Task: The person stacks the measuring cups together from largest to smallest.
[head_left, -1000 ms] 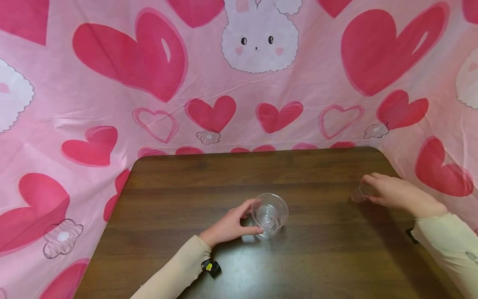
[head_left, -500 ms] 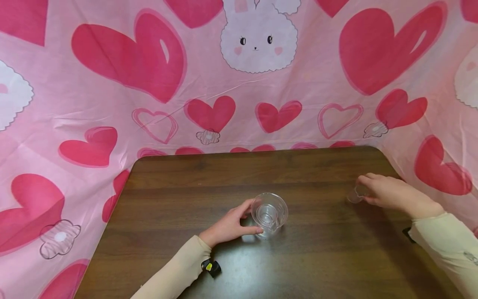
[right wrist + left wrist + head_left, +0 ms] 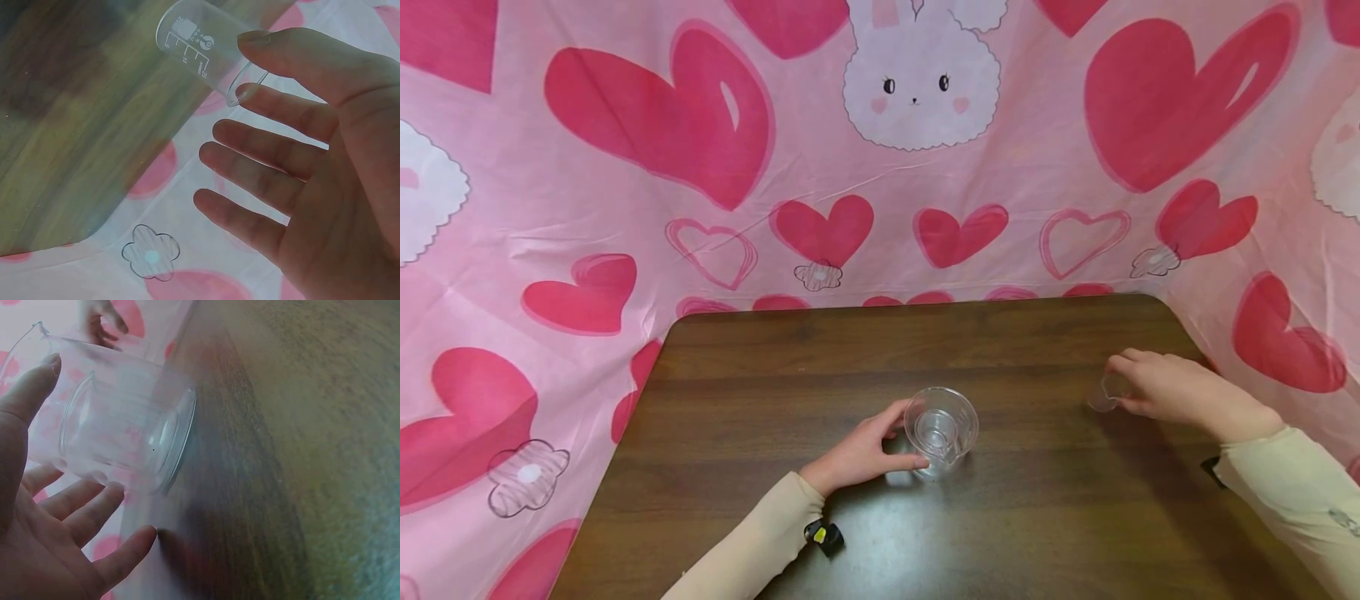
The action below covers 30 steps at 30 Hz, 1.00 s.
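Observation:
A large clear glass beaker [image 3: 964,417] stands upright near the middle of the table, a smaller clear beaker [image 3: 103,428] nested inside it. My left hand [image 3: 861,450] holds the large one from its left side, thumb at the near wall and fingertips at the far wall. Toward the table's right side, my right hand [image 3: 1180,392] pinches a small clear beaker [image 3: 194,47] by its rim between thumb and index finger. White graduation marks show on that beaker in the right wrist view. The other fingers of this hand extend away from the glass. Whether its base touches the table I cannot tell.
The dark wooden table [image 3: 760,358] has rounded far corners. A pink cloth [image 3: 910,183] printed with hearts and rabbit faces hangs close behind it and along both sides. A black strap piece [image 3: 825,537] sits at the left wrist.
My right hand has shifted a little to the left, carrying the small beaker with it toward the middle. The left hand and the large beaker have stayed in place.

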Motion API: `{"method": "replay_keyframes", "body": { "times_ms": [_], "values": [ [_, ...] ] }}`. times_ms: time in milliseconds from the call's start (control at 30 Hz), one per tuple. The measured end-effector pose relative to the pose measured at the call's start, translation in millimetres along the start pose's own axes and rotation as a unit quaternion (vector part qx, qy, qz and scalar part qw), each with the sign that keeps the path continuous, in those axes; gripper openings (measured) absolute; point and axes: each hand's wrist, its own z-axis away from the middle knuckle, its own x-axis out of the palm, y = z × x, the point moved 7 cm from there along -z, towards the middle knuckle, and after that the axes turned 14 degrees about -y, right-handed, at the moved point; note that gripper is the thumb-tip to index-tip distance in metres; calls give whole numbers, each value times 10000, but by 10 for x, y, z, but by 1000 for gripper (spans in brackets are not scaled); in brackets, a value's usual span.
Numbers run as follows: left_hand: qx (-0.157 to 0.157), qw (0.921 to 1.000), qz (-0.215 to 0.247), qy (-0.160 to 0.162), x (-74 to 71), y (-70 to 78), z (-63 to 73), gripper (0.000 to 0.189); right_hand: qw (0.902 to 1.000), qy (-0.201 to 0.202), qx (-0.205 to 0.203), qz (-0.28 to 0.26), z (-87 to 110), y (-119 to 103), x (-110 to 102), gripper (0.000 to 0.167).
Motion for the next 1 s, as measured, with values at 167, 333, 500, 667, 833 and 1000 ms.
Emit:
{"method": "replay_keyframes", "body": {
  "times_ms": [167,333,500,667,833,1000],
  "values": [
    [-21,10000,-39,1,-12,4,3,78,10000,-68,-4,52,-28,-56,-33,38],
    [-34,10000,-52,-8,-11,9,1,77,9999,-122,1,39,-42,-112,-57,38],
    [-40,10000,-48,-20,-7,0,2,76,9998,-172,-12,139,-53,-181,-80,40],
    [-25,10000,-54,-34,-2,-5,3,77,9996,-112,-71,243,-71,-265,-115,39],
    [5,10000,-16,-11,-1,3,5,75,9996,-21,-144,226,-92,-340,-136,37],
    [-47,10000,-50,-19,8,-8,3,77,9991,121,-264,311,-106,-425,-152,35]
  ]
}}
